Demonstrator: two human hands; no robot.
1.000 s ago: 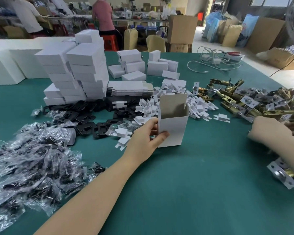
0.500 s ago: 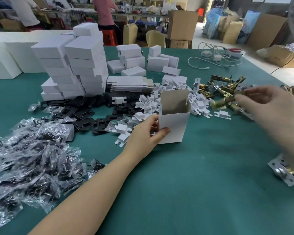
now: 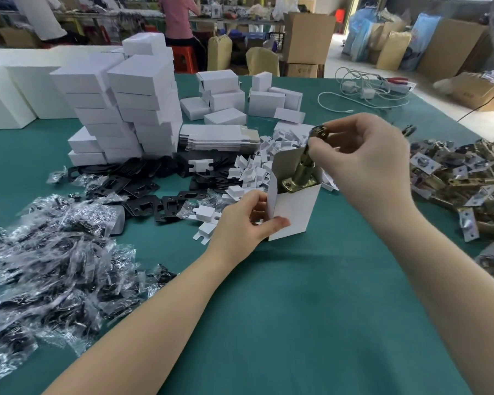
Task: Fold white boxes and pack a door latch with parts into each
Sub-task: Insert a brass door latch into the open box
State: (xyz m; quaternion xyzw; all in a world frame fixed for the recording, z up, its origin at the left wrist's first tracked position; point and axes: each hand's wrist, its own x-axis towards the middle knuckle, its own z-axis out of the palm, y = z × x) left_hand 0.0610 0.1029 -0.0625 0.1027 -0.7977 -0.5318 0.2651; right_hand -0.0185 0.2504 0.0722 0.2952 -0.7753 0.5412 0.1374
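Observation:
A small white box (image 3: 293, 212) stands upright on the green table, its top flaps open. My left hand (image 3: 241, 223) grips its lower left corner between thumb and fingers. A brass door latch (image 3: 303, 172) points face-plate down into the box mouth, partly inside. My right hand (image 3: 362, 161) pinches the latch by its upper end, just above the box. More brass latches (image 3: 462, 178) lie heaped to the right.
Stacks of closed white boxes (image 3: 126, 109) and flat box blanks (image 3: 220, 138) stand behind. White card inserts (image 3: 248, 169), black plates (image 3: 143, 201) and bagged parts (image 3: 49, 258) fill the left. White cables (image 3: 365, 92) lie far right. People work at benches beyond the table.
My right hand took a latch from the right-hand heap, carried it left and lowered it into the box mouth. My left hand stayed on the box.

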